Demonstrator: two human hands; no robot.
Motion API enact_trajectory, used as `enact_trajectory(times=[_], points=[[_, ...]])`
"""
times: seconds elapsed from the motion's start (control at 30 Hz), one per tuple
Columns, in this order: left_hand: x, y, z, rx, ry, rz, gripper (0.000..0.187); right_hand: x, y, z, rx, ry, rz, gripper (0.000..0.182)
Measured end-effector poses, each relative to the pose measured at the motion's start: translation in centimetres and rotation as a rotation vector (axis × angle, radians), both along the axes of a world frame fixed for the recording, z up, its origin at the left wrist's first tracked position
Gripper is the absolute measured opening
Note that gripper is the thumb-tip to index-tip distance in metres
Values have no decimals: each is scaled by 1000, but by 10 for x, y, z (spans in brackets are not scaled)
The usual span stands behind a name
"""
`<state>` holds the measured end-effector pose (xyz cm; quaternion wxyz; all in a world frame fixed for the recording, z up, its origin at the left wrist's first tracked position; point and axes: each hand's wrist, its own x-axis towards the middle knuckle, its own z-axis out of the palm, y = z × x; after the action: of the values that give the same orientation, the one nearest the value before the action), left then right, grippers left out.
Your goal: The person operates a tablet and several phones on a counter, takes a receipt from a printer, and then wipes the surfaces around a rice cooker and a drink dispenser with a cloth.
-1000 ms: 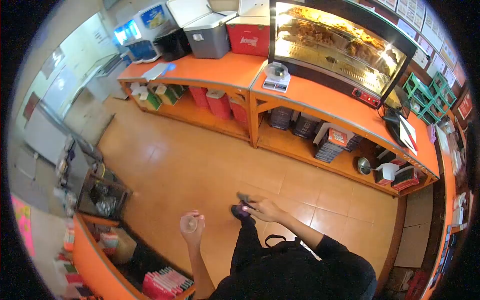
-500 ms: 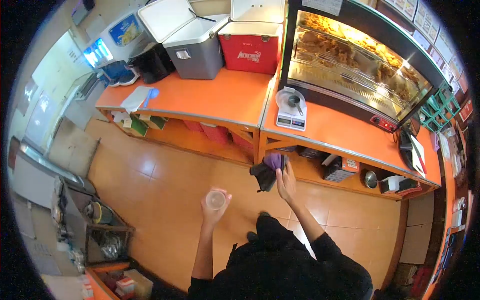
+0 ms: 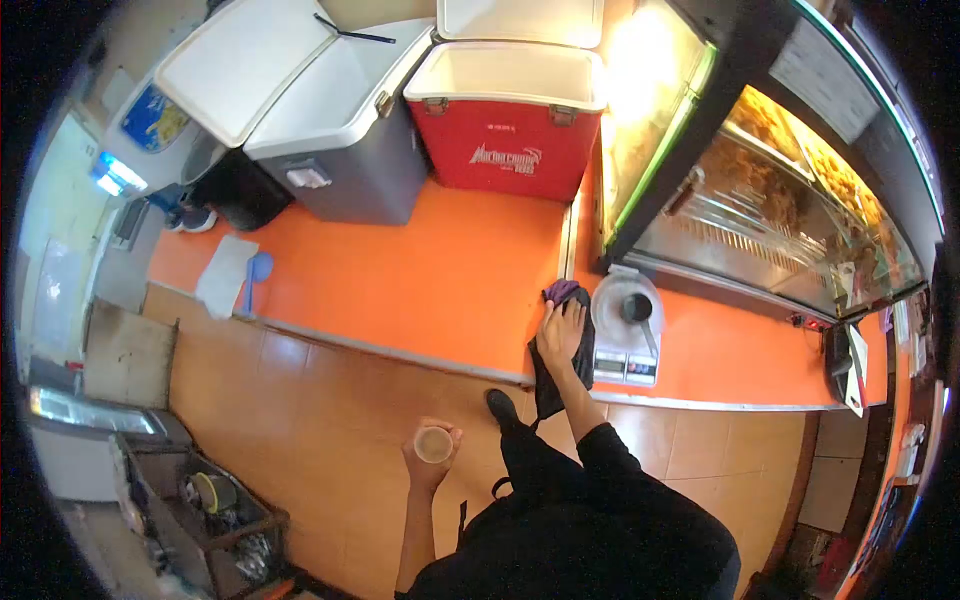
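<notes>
In the head view my left hand [image 3: 424, 466] is closed around a small clear cup [image 3: 434, 444], seen from above, over the floor. What the cup contains, if anything, I cannot make out. My right hand [image 3: 561, 335] lies with outstretched fingers on a black and purple cloth [image 3: 547, 392] at the counter's front edge. The cloth's purple part shows beyond the fingertips, and its black end hangs over the edge. Just right of that hand stands a white kitchen scale [image 3: 610, 370], with a dark round scoop [image 3: 637, 308] on its plate.
On the orange counter [image 3: 450, 270] stand an open grey cooler [image 3: 360, 180], an open red cooler [image 3: 500, 150] and a lit food warmer [image 3: 720, 230]. A blue scoop [image 3: 260, 267] lies by a white cloth [image 3: 226, 275]. A dark cart [image 3: 200, 520] stands at lower left.
I am closer to the counter. My right hand has brought the black and purple cloth from over the floor onto the counter's edge. My left hand still holds the cup.
</notes>
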<state>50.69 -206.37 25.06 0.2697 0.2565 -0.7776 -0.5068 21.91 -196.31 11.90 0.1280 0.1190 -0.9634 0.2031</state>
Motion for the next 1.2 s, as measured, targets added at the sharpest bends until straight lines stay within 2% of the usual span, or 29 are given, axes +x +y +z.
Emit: enact_trajectory(times=[0.07,0.13,0.17,0.27,0.3,0.33,0.4,0.53,0.6,0.67,0.7,0.73,0.8,0.87,0.93,1.0,1.07,1.1,1.17,1.2], points=[[-27,-24,-4,19,-64,-11,18,-33,-10,9,37,29,-19,51],[-55,-46,-10,-79,-14,-66,19,-71,-22,30,-68,-138,-30,45],[-66,-53,-14,-74,-14,-73,19,-87,-29,21,-130,-24,-46,39],[-92,-67,-17,45,-30,-64,19,-127,-48,2,-90,12,-109,38],[-101,-69,-8,72,-47,-78,19,-138,-55,-2,-108,111,-153,36],[-109,-71,-3,97,-62,-91,20,-150,-57,-5,-104,109,-157,36],[-115,-76,-8,61,-57,-124,20,-173,-63,-1,-273,-32,-208,34],[-122,-84,-15,77,-52,-199,22,-234,-74,-25,-366,47,-281,28],[-122,-88,-13,67,-61,-229,22,-266,-77,-42,-524,88,-269,28],[-113,-92,-9,55,-81,-261,22,-313,-66,-113,-934,-152,-232,30],[-108,-93,-8,67,-97,-250,22,-274,-65,-57,-520,118,-126,33],[-104,-95,-7,78,-104,-242,22,-255,-59,-30,-546,-146,-85,38],[-92,-104,-13,109,-77,-250,22,-219,-40,-53,-274,14,63,43],[-82,-116,-14,137,-45,-257,22,-150,-31,-30,-225,-133,236,35],[-75,-126,-12,8,-76,-253,21,-88,-24,0,-210,-216,446,36],[-68,-135,-12,33,-70,-237,21,-53,-7,-6,-169,-332,564,56],[-63,-142,-12,57,-67,-219,22,-58,-31,35,-126,-359,430,59],[-62,-147,-11,57,-50,-203,22,-80,-39,0,-1,-151,327,61],[-59,-154,-11,58,-40,-170,22,-130,-72,10,4,-16,181,62],[-56,-156,-12,52,-51,-125,21,-158,-85,-6,27,157,107,58]])
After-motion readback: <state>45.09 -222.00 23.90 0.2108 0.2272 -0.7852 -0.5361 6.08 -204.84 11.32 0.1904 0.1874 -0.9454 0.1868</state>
